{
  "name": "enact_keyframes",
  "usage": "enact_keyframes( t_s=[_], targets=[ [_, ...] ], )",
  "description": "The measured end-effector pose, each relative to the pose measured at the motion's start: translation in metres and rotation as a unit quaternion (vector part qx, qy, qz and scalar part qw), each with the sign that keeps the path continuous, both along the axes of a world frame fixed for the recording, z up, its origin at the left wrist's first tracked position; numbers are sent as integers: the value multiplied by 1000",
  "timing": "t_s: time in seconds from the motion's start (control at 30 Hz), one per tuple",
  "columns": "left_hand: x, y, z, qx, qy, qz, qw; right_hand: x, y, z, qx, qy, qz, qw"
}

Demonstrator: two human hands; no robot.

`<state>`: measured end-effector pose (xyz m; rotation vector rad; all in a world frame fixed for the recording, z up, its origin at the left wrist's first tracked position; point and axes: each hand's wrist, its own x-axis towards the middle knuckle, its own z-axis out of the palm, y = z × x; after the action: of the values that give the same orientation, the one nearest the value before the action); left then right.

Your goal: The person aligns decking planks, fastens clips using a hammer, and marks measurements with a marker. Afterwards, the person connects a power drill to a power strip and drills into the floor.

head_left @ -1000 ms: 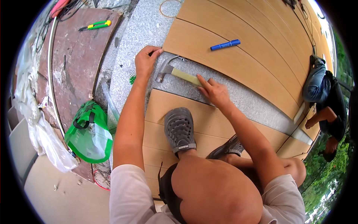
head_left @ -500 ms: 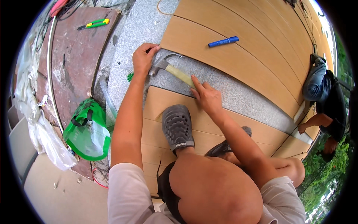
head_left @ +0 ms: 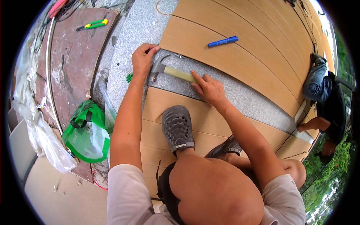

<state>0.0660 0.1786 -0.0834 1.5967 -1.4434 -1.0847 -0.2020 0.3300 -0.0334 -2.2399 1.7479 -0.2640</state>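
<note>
Pale short sleeves (head_left: 126, 191) accompany black shorts (head_left: 168, 183) and 2 grey clogs (head_left: 177, 125).

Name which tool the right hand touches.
The hammer, handle under the right hand; the green cutter lies on the brown board, the blue marker on tan planks.

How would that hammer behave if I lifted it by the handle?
The hammer would probably feel head-heavy, since its grey head looks like metal. The handle looks straight and solid, so it likely won't bend. Set down, it seems unlikely to roll, because the curved claw sticks out sideways.
</note>
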Motion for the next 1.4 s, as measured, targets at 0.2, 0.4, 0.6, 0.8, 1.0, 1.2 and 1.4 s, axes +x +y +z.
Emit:
enact_keyframes(
  t_s=[0.2,0.4,0.6,0.8,1.0,1.2,1.4],
  targets=[
    [-2,-2,2,-5,5,-4,1000,-29,-24,-5,-57,-13,63,996],
    [3,0,1,13,18,-10,1000,-5,9,1,-27,12,-2,1000],
    [0,0,0,-5,20,4,1000,49,50,17,9,-4,-112,994],
    [-1,2,3,21,-10,1,1000,48,67,19,13,-2,-109,994],
    [-2,2,-1,-8,1,2,1000,27,29,9,-12,-17,-87,996],
    [-2,-1,5,-10,-8,5,1000,5,28,19,-21,9,-72,997],
    [1,1,3,14,-13,-5,1000,14,40,27,19,24,-97,995]
  ],
)
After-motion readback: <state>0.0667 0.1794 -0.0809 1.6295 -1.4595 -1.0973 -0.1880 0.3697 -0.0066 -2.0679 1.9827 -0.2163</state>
